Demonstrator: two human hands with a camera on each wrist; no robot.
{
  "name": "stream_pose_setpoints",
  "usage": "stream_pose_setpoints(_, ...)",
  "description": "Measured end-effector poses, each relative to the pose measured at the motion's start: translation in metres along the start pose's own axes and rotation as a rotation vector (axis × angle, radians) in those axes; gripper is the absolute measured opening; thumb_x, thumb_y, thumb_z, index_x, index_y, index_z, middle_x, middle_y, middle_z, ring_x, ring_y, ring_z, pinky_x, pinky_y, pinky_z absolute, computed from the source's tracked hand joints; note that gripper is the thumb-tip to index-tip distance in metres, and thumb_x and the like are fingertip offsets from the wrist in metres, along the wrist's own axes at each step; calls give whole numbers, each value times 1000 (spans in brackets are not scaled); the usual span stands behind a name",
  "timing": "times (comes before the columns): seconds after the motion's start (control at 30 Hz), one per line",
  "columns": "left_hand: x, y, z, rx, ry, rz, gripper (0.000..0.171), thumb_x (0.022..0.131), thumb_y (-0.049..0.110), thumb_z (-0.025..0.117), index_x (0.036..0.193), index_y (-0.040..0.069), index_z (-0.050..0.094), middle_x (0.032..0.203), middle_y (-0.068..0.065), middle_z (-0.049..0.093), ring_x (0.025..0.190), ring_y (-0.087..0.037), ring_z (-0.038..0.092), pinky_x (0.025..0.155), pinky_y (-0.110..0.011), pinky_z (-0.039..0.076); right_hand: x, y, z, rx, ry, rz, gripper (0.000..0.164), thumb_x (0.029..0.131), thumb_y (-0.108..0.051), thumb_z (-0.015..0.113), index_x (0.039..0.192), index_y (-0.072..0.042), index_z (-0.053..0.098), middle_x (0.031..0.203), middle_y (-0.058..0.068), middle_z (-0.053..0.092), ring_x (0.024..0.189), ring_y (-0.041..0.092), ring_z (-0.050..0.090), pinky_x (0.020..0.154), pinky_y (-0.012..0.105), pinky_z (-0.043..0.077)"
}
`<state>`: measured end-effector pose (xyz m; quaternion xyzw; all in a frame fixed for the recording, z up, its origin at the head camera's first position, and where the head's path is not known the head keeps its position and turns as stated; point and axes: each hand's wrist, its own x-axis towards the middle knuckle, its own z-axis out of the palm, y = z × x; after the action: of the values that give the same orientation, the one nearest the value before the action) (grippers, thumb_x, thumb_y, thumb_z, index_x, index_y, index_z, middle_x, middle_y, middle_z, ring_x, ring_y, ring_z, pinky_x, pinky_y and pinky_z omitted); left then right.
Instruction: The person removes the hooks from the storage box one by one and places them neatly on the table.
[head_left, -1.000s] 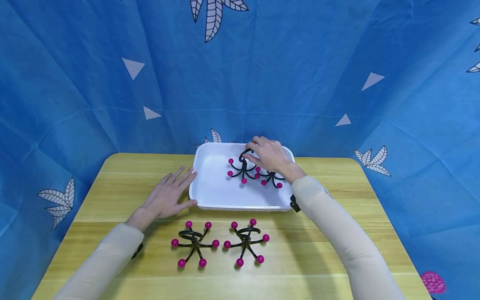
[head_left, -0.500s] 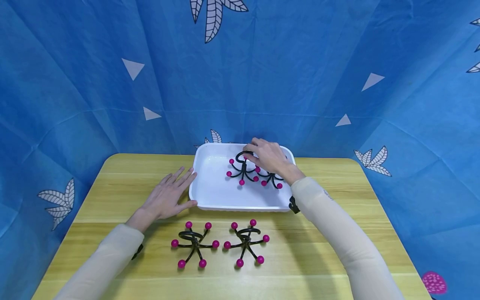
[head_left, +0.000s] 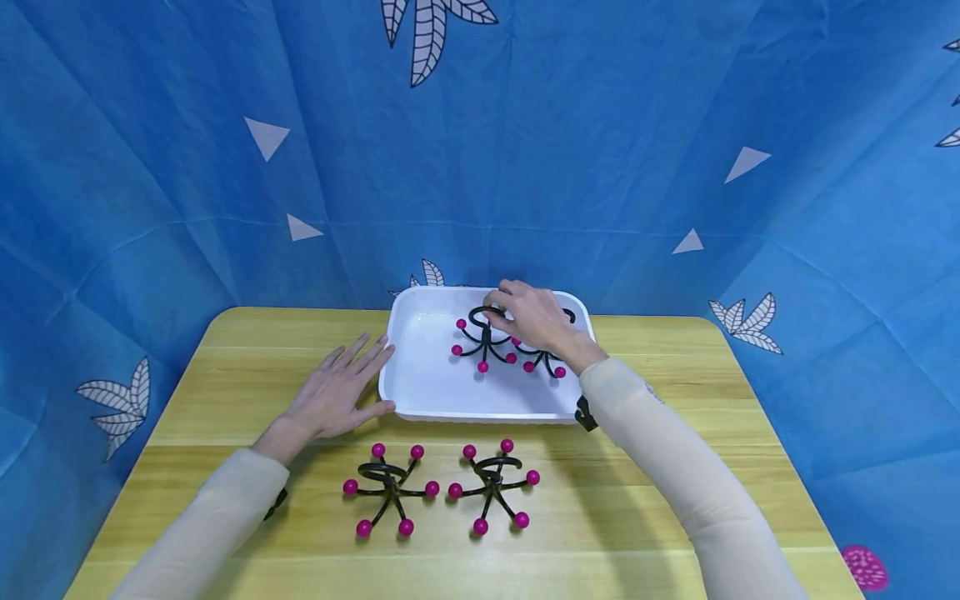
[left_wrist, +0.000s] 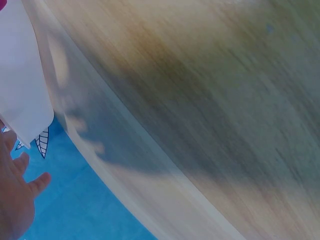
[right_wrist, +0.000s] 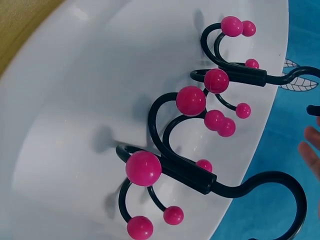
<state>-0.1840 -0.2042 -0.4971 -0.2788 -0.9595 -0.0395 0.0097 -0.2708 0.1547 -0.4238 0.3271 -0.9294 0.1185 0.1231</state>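
Two black hook hangers with pink ball ends stand in the white tray (head_left: 431, 387). The left one (head_left: 484, 340) has its curved hook at the thumb and fingers of my right hand (head_left: 534, 318), which pinches it. Close beside it, the right hanger (head_left: 546, 358) is partly hidden behind that hand. In the right wrist view, the held hanger (right_wrist: 244, 76) lies farther off and the other (right_wrist: 187, 175) nearer; only some fingertips (right_wrist: 310, 147) show. My left hand (head_left: 333, 392) is spread flat on the table, fingertips touching the tray's left rim.
Two more such hangers, a left one (head_left: 390, 487) and a right one (head_left: 491, 487), stand on the wooden table (head_left: 645, 500) in front of the tray. A blue patterned cloth (head_left: 480, 167) hangs behind and around the table.
The left hanger in the tray has turned slightly and its hook has come down a little. My right hand has lowered a little with it. The left hand has stayed still.
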Motion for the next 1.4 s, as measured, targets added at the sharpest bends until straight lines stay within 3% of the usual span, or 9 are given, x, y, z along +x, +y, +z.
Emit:
stream_pose_setpoints(0.5,0,2,0,4,-7,-11,97,97,74,52,171,19,20,179,-7,20,165,-40,19,130,-66,29,-7,-6,-1,41,32,-25,17,103,-31,69,111,-19,78,98,3,71,79,18,62,57,28,50)
stream_pose_setpoints(0.83,0,3,-2,12,-11,-15,97,97,74,52,170,19,20,179,-7,20,165,-40,20,130,-66,30,-13,-14,-13,61,59,-34,16,102,-30,69,110,-19,78,95,2,69,75,17,59,57,26,47)
stream_pose_setpoints(1.4,2,2,-3,23,-12,-7,97,97,75,51,170,19,21,178,-6,21,166,-39,19,129,-66,31,-36,-28,-40,75,202,-132,11,95,-24,78,103,-16,79,93,2,72,73,18,63,54,24,46)
